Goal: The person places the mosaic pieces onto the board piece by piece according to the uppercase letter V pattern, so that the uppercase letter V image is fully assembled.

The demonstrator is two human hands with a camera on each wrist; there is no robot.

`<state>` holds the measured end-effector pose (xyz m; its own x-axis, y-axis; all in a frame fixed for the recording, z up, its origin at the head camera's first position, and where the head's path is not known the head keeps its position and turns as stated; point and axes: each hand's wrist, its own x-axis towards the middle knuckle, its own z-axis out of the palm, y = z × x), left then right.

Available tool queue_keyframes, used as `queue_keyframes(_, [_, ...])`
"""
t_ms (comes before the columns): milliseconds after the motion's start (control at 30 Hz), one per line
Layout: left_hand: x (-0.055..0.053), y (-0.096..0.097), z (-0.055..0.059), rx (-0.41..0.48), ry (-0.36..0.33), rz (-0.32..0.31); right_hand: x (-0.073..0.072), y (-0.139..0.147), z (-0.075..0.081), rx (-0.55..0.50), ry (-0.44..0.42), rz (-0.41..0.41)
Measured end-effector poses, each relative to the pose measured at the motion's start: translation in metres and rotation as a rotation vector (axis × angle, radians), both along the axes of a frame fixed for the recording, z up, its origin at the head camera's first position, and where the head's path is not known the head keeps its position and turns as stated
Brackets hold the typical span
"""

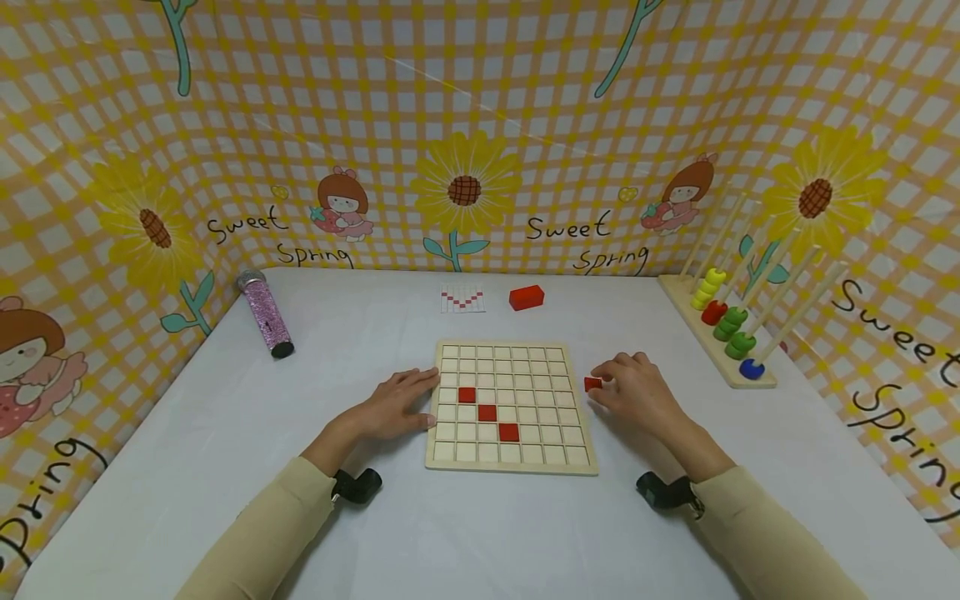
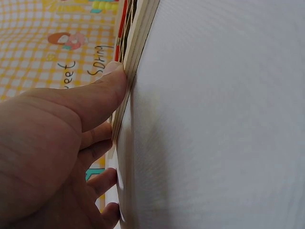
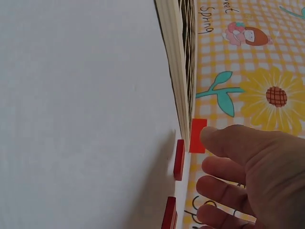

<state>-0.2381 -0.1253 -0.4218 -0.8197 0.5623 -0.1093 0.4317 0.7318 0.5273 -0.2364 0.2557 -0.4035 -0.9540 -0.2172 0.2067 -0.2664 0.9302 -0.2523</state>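
A square wooden grid board (image 1: 512,468) lies mid-table, with three red tiles (image 1: 487,412) set in a diagonal of its cells. My left hand (image 1: 393,406) rests along its left edge, fingers fairly straight; the left wrist view has the thumb (image 2: 107,88) against the board's side. Right of the board, my right hand (image 1: 637,396) hovers over a loose red tile (image 1: 592,383). In the right wrist view that hand (image 3: 248,167) appears apart from two dark red tiles (image 3: 178,160) on the table. One of these is hidden in the head view.
A small pattern card (image 1: 462,298) and a red block (image 1: 527,297) lie behind the board. At the back left is a glittery pink microphone (image 1: 267,317). A wooden bead stand (image 1: 738,375) with coloured beads occupies the right side. Checked cloth surrounds the table.
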Motion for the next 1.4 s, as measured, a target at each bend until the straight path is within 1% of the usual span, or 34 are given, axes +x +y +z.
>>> queue_keyframes(233, [-0.001,0.0,0.0,0.0,-0.003,-0.001,-0.008,0.012,-0.004,0.016,-0.008,0.014])
queue_keyframes(367, [0.0,-0.001,0.001,0.0,-0.002,0.0,-0.012,0.016,-0.006,0.008,-0.035,0.0])
queue_keyframes(500, [0.0,-0.001,0.001,0.003,0.006,-0.005,-0.014,0.018,-0.007,0.002,-0.06,-0.012])
queue_keyframes(733, [-0.001,-0.001,0.0,0.013,0.011,-0.008,-0.017,0.018,-0.009,0.009,-0.069,-0.014])
queue_keyframes(1100, [-0.001,-0.001,0.0,0.011,0.005,-0.012,-0.019,0.02,-0.015,0.015,-0.042,0.018])
queue_keyframes(1400, [0.0,-0.001,0.0,0.016,0.006,-0.013,-0.017,0.021,-0.016,0.003,-0.026,0.031])
